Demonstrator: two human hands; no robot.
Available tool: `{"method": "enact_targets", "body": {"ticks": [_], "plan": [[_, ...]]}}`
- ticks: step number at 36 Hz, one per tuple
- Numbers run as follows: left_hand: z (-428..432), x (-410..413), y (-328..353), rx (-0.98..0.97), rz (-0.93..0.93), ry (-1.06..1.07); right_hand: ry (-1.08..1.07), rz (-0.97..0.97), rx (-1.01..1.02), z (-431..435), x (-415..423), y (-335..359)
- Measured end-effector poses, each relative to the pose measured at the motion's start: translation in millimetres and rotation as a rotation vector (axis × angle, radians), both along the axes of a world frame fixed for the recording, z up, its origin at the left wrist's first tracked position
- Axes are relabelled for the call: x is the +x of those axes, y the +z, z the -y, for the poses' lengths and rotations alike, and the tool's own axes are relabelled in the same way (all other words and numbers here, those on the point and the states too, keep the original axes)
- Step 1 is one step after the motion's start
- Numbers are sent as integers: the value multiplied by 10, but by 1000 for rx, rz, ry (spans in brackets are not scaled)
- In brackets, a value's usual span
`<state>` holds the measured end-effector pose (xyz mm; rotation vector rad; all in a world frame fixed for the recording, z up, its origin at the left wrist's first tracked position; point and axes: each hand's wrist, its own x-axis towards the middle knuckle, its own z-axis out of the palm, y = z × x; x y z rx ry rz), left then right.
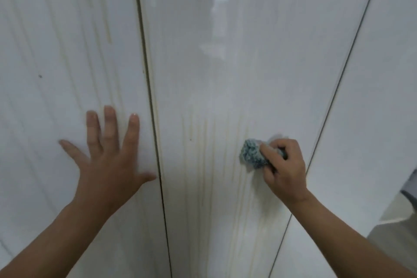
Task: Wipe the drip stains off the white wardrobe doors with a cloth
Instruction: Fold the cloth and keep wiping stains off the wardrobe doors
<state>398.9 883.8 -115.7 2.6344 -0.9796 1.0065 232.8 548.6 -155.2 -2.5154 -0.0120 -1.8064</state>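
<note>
Three glossy white wardrobe doors fill the view. My right hand [284, 168] grips a bunched blue-grey cloth [253, 153] and holds it against the middle door [225, 63], low on its right half. Yellowish drip stains [204, 165] run down that door just left of the cloth. My left hand [108, 153] lies flat with spread fingers on the left door [56, 52], its thumb close to the door gap. More faint drip streaks [108, 29] mark the left door above that hand.
A dark vertical gap [149, 88] separates the left and middle doors. A second gap [338, 88] borders the right door [383, 97]. At the far right edge a grey object [411, 187] and a strip of floor show.
</note>
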Motion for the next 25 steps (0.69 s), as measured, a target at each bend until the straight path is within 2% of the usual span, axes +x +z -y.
{"method": "enact_targets", "body": {"ticks": [3,8,13,16,21,23,25], "plan": [[16,-15,-20,8,-23,27,9,16,-66,70,-29,84],[20,-25,5,-32,-67,98,-148,342,278,144,4,647],[-1,-85,14,-17,-68,93,-166,488,381,-39,193,714],[-16,-108,9,-15,-75,97,-141,458,310,-227,318,434],[-5,-165,57,16,-115,116,-73,178,-132,-283,328,-18],[-19,-193,71,32,-115,125,-49,159,-140,-256,263,73],[-32,-213,80,43,-113,132,-49,270,18,-272,204,270]]}}
